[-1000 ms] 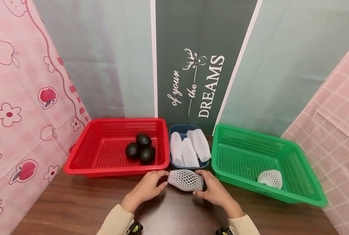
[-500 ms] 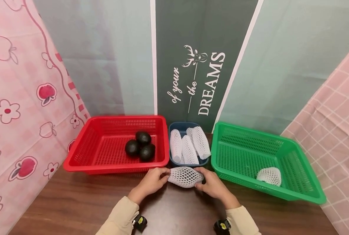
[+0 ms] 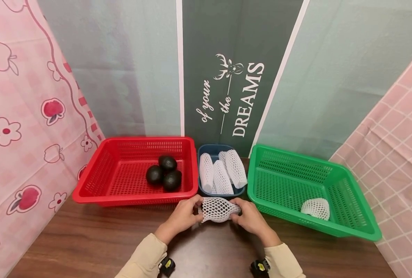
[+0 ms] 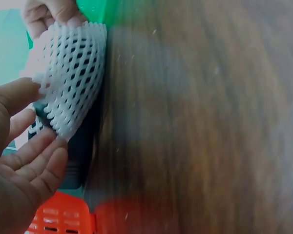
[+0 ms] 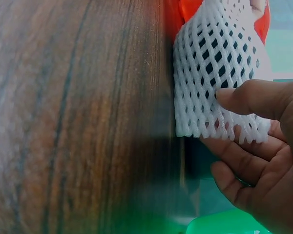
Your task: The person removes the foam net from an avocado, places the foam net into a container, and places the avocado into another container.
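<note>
A white foam net sleeve point(image 3: 217, 209) with a dark fruit, seemingly an avocado, inside lies low over the table in front of the blue container. My left hand point(image 3: 184, 213) pinches its left end, where the left wrist view shows thumb and fingers at the spread mesh edge. On the other end, my right hand point(image 3: 250, 217) grips the mesh; its thumb point(image 5: 249, 97) lies over the net and the other fingers reach behind it. The dark fruit shows only through the holes. Several more foam net sleeves point(image 3: 222, 177) lie in the blue container point(image 3: 217, 148).
At the left stands a red basket point(image 3: 105, 199) with 3 dark avocados point(image 3: 164, 172). A green basket point(image 3: 348, 227) at the right holds one netted fruit point(image 3: 316, 209). Both baskets flank the blue container on the brown wooden table point(image 3: 213, 251), with hanging cloths behind.
Both hands have closed in on the sleeve's ends. My left fingers have moved right onto the left end, which is now spread wider, while the right end looks more gathered.
</note>
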`<state>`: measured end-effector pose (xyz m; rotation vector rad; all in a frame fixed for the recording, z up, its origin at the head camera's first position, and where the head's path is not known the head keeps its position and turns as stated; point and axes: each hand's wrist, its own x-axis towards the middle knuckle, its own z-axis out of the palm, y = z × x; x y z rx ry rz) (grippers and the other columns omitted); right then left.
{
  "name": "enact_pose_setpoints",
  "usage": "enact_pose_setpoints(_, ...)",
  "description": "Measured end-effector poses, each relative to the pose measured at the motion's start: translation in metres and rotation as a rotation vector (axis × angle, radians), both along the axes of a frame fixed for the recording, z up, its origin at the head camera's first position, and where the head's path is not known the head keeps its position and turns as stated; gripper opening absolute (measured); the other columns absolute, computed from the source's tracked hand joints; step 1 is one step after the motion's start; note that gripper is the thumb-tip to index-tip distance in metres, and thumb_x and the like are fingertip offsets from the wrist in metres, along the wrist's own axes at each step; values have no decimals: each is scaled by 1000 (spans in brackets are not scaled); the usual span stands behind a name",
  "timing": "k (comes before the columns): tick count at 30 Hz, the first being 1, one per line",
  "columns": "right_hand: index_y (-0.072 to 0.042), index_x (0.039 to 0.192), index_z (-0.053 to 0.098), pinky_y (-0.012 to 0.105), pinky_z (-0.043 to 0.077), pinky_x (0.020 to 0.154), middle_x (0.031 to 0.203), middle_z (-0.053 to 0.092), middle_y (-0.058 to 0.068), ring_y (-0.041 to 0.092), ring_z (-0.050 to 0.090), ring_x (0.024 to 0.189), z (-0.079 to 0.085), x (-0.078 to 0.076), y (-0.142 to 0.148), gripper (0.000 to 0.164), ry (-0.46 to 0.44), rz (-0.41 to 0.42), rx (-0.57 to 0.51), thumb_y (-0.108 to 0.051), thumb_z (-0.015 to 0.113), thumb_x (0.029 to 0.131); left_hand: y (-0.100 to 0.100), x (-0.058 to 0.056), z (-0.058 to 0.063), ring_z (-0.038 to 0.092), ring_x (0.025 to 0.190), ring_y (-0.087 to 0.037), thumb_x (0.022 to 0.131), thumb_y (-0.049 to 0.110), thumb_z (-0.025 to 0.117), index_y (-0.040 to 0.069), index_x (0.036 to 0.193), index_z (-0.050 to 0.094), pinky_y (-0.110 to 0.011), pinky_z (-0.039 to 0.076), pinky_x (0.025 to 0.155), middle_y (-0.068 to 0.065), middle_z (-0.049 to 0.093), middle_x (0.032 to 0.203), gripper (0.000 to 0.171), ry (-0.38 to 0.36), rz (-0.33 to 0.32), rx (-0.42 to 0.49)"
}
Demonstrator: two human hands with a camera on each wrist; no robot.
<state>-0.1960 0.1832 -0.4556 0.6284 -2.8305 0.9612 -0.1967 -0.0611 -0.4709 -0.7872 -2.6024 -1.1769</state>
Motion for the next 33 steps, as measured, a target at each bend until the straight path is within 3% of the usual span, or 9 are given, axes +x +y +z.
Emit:
enact_pose_setpoints(6, -14, 88, 66, 31, 47, 68, 84, 65, -4, 14, 59, 78, 0, 0, -1, 24, 43, -25, 16, -3, 74, 69, 6, 4, -1, 56, 78, -19, 63, 9, 76, 7, 104, 55, -34, 47, 68, -4, 60, 88, 46, 51, 24, -48)
enact_pose_setpoints(14, -17, 80, 66, 24, 42, 57, 75, 61, -10, 9, 53, 65, -2, 2, 0, 22, 87, -39, 20, -4, 73, 64, 9, 3, 2, 53, 73, -18, 59, 10, 77, 7, 96, 59, -32, 46, 63, -2, 53, 84, 41, 17, 15, -117)
enact_pose_setpoints(21, -17, 77, 65, 24, 41, 56, 72, 60, -11, 9, 52, 63, -4, 2, -1, 19, 85, -61, 29, -6, 74, 64, 9, 2, 4, 59, 79, -19, 63, 7, 75, 4, 102, 61, -34, 49, 70, -5, 62, 92, 42, 4, 9, -147)
enact_pose_setpoints(33, -16, 80, 66, 25, 42, 56, 75, 62, -9, 9, 54, 65, 1, 6, -1, 19, 100, -55, 43, -4, 74, 67, 5, 5, 8, 57, 76, -17, 65, 11, 76, 6, 101, 64, -33, 48, 68, -4, 61, 87, 38, 42, -10, -154)
